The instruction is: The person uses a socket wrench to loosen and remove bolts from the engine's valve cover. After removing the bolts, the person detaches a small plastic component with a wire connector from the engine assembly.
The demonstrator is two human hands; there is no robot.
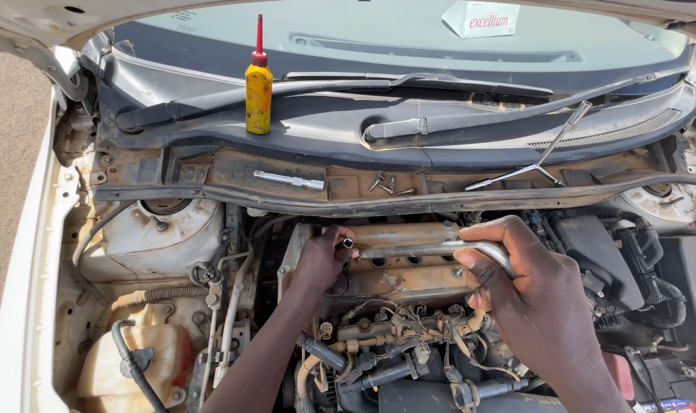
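Just two hands [321, 260] [528, 294], one wrench [432, 249].

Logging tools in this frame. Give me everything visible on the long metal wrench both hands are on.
The wrench is a long bar of dull silver metal, bent at its right end. It lies about level across the top of the dusty engine cover. The right hand grips the bend at the right end. The left hand pinches the left tip, where a small socket-like head shows. Whether that head sits on a bolt cannot be seen.
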